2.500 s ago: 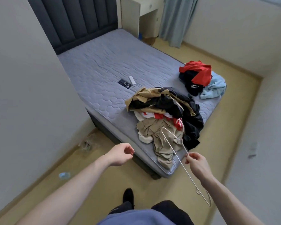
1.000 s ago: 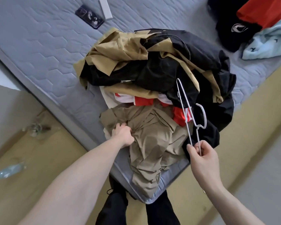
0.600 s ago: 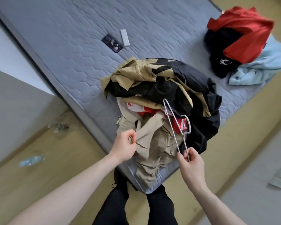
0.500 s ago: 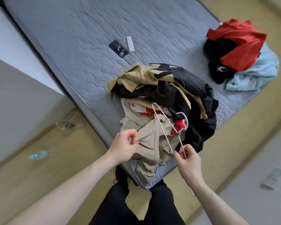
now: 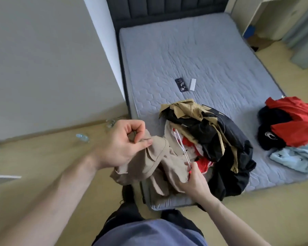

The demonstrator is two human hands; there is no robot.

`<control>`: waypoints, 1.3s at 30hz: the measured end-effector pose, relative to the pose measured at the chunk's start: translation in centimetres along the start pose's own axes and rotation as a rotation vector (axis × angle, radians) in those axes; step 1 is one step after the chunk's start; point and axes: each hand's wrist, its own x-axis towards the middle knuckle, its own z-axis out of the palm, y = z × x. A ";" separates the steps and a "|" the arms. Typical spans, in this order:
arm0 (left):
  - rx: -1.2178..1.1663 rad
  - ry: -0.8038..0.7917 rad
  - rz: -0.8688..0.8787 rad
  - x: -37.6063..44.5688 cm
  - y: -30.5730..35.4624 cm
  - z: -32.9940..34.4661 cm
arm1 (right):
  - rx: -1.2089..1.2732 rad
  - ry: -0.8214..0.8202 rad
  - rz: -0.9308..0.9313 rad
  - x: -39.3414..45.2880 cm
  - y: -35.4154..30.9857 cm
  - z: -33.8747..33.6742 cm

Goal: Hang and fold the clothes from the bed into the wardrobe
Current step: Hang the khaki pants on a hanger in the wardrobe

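Left hand (image 5: 122, 144), at 9 o'clock of the clothes pile: grip clenched on a fold of the beige garment (image 5: 156, 162), thumb and fingers pinching the cloth, which is raised above the bed's foot corner. Rest of the garment hangs down between both hands and over the mattress (image 5: 203, 59) edge.

Right hand (image 5: 194, 180), at 6 o'clock of the pile: grip closed on the lower end of a white wire hanger (image 5: 180, 148), held between the fingertips. The hanger runs up toward 11 o'clock, across the beige cloth and a red-and-white item beneath. Its hook is not clearly made out; motion blur.

Clothes pile (image 5: 212, 137): black, tan, red and white pieces heaped at the foot of the bed, the black jacket spilling toward 4 o'clock. Second heap (image 5: 292, 125) at 3 o'clock near the right edge of the mattress: red over black, with a light blue piece (image 5: 295, 157) below it, apart from the main pile.

At 12 o'clock of the pile, on bare mattress: dark phone (image 5: 181, 84) and small white bar-shaped object (image 5: 192, 84), side by side, not touching. Dark padded headboard (image 5: 167, 9) at the far end. Clear plastic bottle (image 5: 82, 137) on the floor at 9 o'clock.
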 end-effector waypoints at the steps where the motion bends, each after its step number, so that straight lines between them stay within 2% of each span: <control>1: -0.037 0.019 0.041 -1.0 1.2 -0.2 | -0.021 -0.040 -0.025 -0.1 -0.4 0.2; 7: -0.198 0.169 0.200 -6.4 6.0 -2.3 | -0.057 -0.124 -0.136 -0.8 -5.5 3.5; 10: -0.150 0.348 0.205 -9.0 5.4 -5.5 | 0.077 -0.027 -0.165 -0.8 -9.1 4.3; 12: -0.017 0.555 0.163 -10.9 3.4 -8.8 | 0.209 0.060 -0.192 -0.8 -11.6 3.5; 15: 0.253 0.818 0.012 -14.5 -1.5 -14.2 | 0.390 0.093 -0.270 -1.5 -15.7 1.2; 17: 0.335 0.856 -0.124 -17.1 -5.0 -17.2 | 0.483 0.049 -0.321 -2.7 -18.8 -0.3; 20: 0.411 0.877 -0.229 -20.2 -9.0 -20.2 | 0.641 -0.064 -0.338 -4.7 -23.0 -1.4; 23: 0.474 0.838 -0.294 -21.4 -11.2 -21.7 | 0.772 -0.163 -0.339 -6.8 -27.0 -2.4; 26: 0.539 0.816 -0.300 -21.5 -11.6 -21.7 | 0.788 -0.128 -0.373 -8.9 -31.1 -3.2; 29: 0.612 0.811 -0.132 -21.6 -10.5 -18.4 | 0.894 -0.080 -0.358 -10.6 -34.0 -3.5; 31: 0.525 0.626 -0.076 -21.9 -10.4 -14.7 | 0.994 -0.109 -0.331 -11.6 -35.5 -3.3; 33: 0.417 0.358 -0.213 -22.4 -11.4 -11.2 | 1.098 -0.173 -0.327 -12.4 -36.7 -3.0; 35: 0.420 0.156 -0.383 -22.6 -13.3 -8.8 | 1.183 -0.228 -0.338 -13.3 -37.8 -2.7; 37: 0.401 0.067 -0.498 -22.7 -15.2 -7.1 | 1.277 -0.277 -0.342 -14.0 -38.7 -2.3; 39: 0.266 0.109 -0.560 -22.5 -15.9 -5.8 | 1.372 -0.347 -0.374 -14.5 -39.4 -1.9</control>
